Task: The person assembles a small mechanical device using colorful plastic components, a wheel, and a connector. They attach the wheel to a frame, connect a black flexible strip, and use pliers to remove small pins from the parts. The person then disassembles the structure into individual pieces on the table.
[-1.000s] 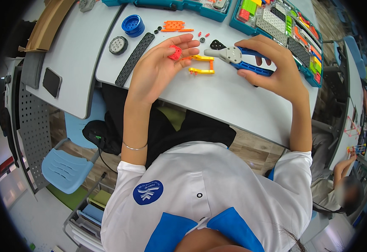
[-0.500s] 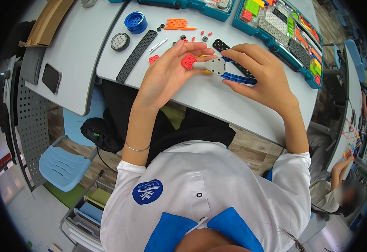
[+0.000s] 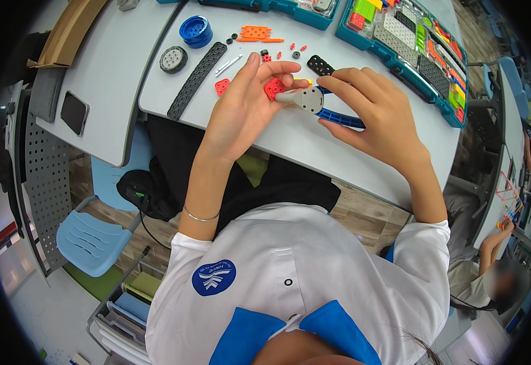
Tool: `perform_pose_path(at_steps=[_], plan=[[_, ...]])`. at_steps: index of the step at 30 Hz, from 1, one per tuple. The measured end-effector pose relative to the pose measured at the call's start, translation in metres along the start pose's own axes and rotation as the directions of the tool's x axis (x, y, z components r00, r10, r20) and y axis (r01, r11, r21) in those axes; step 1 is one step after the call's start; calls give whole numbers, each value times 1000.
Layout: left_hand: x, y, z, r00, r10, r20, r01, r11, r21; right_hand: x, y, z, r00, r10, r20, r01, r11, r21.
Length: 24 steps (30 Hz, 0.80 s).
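Note:
My left hand point(image 3: 236, 118), palm turned up, holds a small red plastic connector piece point(image 3: 273, 89) between its fingers. My right hand point(image 3: 384, 115) is closed round the blue handles of a pair of plastic pliers with a grey head point(image 3: 310, 101). The pliers' grey tip points left and touches the red piece; whether the jaws grip it I cannot tell. Just left of my left hand, another red piece point(image 3: 222, 87) lies on the table. A black perforated strip point(image 3: 320, 65) is partly hidden behind my right hand, and a yellow piece point(image 3: 302, 81) shows just above the pliers.
On the white table point(image 3: 363, 167) lie a long dark beam point(image 3: 197, 80), a blue wheel hub point(image 3: 196, 32), a grey-and-black wheel point(image 3: 173, 59), orange plates point(image 3: 256, 32) and grey rods point(image 3: 228, 65). A teal parts case point(image 3: 393, 67) stands at the far right. A phone point(image 3: 74, 113) rests on the left table.
My right hand and the pliers have shifted slightly left and tilted, the tip still at the red piece. My left fingers have curled a little more.

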State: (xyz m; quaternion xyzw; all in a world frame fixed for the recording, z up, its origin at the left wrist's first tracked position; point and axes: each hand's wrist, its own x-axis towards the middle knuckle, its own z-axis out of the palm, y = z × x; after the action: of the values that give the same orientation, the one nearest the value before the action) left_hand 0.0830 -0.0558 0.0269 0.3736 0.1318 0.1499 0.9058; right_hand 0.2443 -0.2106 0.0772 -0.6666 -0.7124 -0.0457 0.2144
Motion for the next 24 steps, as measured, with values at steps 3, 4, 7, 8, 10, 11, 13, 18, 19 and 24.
perform_pose_path(at_steps=[3,4,7,8,10,11,13,18,19,24], plan=[[-2,-3,1,1000,19,-21,-19,999,30,-1,-5,5,1000,-3,-17,2,999,-51],[-3,-4,1,999,28,-32,-27,999,41,-2,-8,7,1000,-4,-22,2,997,-76],[-6,-6,11,993,70,-93,-64,996,58,-5,-22,12,997,5,-75,-19,984,-179],[-7,-6,13,989,85,-118,-79,995,61,-8,-25,15,997,15,-80,-29,983,-180],[-9,-7,13,987,131,-98,-125,990,59,-13,-30,22,995,34,-92,-51,982,-182],[-9,-7,13,984,153,-87,-149,987,58,-13,-31,23,995,60,-80,-71,987,-147],[-12,-2,14,988,130,-82,-124,989,83,-11,-29,17,989,149,-8,-149,989,1],[-14,13,-1,993,108,47,-116,963,244,-3,-15,2,963,266,48,-263,882,392],[-16,14,-4,993,102,53,-113,945,307,-3,-17,-3,953,292,82,-299,857,420],[-20,14,-4,984,163,73,-178,863,473,-1,-14,-12,933,314,178,-361,805,471]])
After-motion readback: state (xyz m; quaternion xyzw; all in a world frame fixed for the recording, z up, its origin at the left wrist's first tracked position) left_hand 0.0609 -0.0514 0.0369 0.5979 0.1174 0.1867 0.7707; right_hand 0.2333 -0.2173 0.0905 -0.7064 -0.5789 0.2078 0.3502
